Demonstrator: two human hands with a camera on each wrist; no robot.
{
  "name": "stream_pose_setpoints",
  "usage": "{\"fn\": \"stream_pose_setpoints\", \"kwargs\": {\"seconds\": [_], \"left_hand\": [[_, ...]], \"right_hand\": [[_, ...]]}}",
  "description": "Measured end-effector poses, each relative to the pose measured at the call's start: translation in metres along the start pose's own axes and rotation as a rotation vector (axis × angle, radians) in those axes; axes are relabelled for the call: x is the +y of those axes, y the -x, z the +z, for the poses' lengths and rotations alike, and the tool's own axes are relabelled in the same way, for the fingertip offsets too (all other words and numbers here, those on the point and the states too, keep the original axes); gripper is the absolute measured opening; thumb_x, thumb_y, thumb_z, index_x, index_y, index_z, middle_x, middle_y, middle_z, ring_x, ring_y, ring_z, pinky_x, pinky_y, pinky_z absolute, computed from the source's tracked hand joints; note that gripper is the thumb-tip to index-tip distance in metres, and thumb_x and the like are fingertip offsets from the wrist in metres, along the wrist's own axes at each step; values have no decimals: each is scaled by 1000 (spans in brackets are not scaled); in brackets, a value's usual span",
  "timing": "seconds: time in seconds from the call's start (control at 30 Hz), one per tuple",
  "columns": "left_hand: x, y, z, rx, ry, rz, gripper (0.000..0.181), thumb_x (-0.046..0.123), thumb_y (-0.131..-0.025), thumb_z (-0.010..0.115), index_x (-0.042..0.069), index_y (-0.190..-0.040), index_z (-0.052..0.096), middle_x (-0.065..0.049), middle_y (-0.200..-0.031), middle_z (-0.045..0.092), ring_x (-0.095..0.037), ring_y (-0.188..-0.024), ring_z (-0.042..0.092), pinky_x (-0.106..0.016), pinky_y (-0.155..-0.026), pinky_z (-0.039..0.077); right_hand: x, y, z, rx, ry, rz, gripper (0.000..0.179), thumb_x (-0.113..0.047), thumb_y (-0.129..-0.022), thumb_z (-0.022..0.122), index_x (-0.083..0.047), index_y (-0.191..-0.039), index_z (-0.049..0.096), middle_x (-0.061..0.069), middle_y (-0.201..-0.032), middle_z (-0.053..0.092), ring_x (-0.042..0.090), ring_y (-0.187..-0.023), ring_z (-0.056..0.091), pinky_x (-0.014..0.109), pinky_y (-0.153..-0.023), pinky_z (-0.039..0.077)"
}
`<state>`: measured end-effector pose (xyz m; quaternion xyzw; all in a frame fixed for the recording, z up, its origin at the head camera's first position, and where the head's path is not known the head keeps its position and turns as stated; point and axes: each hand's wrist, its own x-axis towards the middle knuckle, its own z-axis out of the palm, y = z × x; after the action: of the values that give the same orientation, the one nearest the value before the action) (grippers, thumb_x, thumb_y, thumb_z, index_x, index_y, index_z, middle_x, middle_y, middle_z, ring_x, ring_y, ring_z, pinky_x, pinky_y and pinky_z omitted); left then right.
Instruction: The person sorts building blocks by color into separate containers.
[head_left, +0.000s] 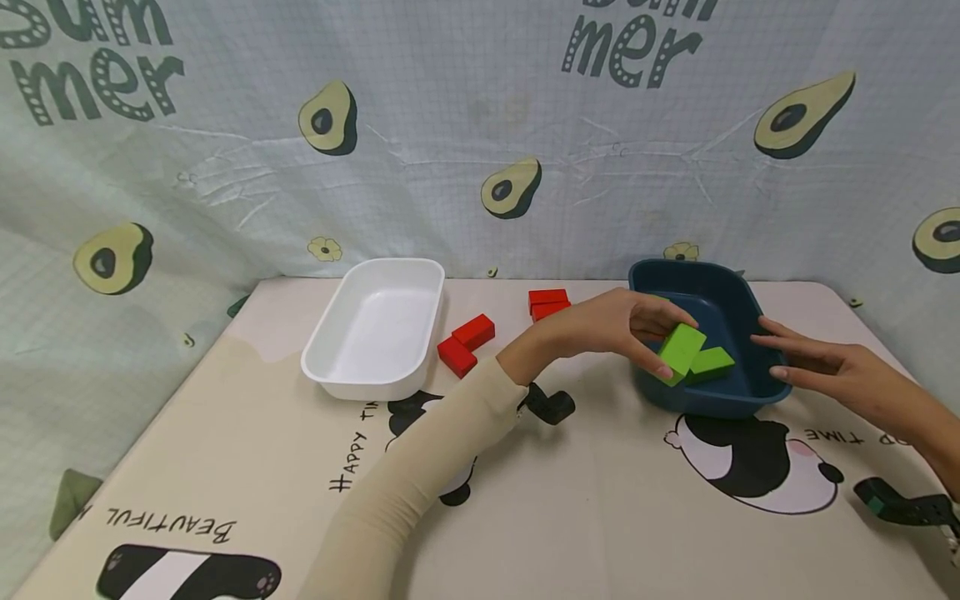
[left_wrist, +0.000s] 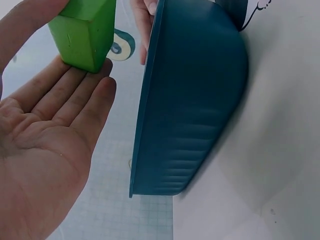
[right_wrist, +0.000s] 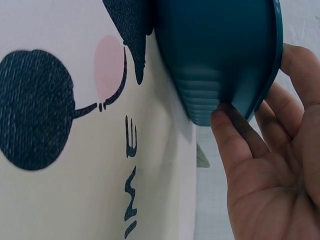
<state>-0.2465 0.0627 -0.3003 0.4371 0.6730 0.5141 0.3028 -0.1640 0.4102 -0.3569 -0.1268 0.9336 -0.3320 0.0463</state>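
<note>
My left hand pinches a green block between thumb and fingers, above the near left part of a dark blue bin. In the left wrist view that green block is gripped near its lower end, beside the bin's outer wall. Another green block lies inside the bin; a sliver of green shows behind the left hand. My right hand rests at the bin's right rim with fingers fairly straight, its fingertips at the wall in the right wrist view.
A white bin stands at the left. Two red blocks lie beside it, and more red blocks sit further back, partly behind the left wrist. A patterned curtain rises behind the table.
</note>
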Motion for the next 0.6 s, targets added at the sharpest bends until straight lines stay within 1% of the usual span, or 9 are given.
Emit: {"fn": "stream_pose_setpoints", "kwargs": {"seconds": [0.23,0.37,0.4,0.43,0.5,0.53,0.57,0.6], "left_hand": [[4,-5,-3,8,15,4,61,1,-82,83,5,-138,60,0,-137,64,-2,-121,61,-22,-106,48],[4,-6,-4,15,0,-3,61,2,-82,84,6,-138,61,0,-138,63,-2,-120,61,-22,-107,47],[3,-6,-4,19,1,-7,61,2,-82,84,6,-138,61,0,-138,64,-2,-119,62,-22,-107,48],[2,-7,-5,24,0,-10,61,3,-82,84,6,-138,61,1,-137,64,-2,-119,62,-23,-106,48],[-1,-7,-5,34,9,-17,60,3,-82,84,6,-138,61,2,-135,65,-2,-118,63,-24,-107,48],[-2,-7,-6,38,18,-18,60,2,-82,84,6,-137,62,2,-134,65,-3,-117,63,-25,-107,48],[-3,-7,-6,42,24,-19,60,2,-82,84,6,-137,62,3,-133,66,-3,-117,63,-25,-107,49],[-5,-7,-7,45,29,-20,60,2,-82,84,6,-137,62,3,-133,66,-3,-116,63,-24,-106,49]], "right_hand": [[-1,-1,-2,-6,-3,0,53,-26,-107,56,-19,-157,41,-27,-163,14,-25,-129,16,-6,-87,23],[-1,-1,-2,-6,-9,-5,53,-26,-107,56,-18,-157,41,-26,-164,14,-25,-130,17,-5,-87,25],[-1,0,-2,-8,-21,-2,53,-26,-107,56,-18,-157,41,-27,-164,14,-25,-129,16,0,-99,26],[-1,0,-1,-10,-32,3,53,-26,-107,56,-18,-157,41,-27,-163,13,-25,-129,16,9,-111,26],[0,0,-1,-10,-30,3,54,-26,-107,56,-18,-157,40,-28,-163,13,-25,-129,16,8,-111,26],[0,0,-1,-10,-40,7,54,-27,-106,56,-18,-157,40,-29,-163,13,-26,-129,15,22,-120,25],[0,0,0,-11,-48,12,55,-27,-106,56,-18,-158,40,-29,-162,13,-26,-128,15,37,-125,24],[0,0,0,-9,-45,14,55,-27,-106,56,-18,-158,40,-30,-162,13,-26,-128,15,37,-125,24]]}}
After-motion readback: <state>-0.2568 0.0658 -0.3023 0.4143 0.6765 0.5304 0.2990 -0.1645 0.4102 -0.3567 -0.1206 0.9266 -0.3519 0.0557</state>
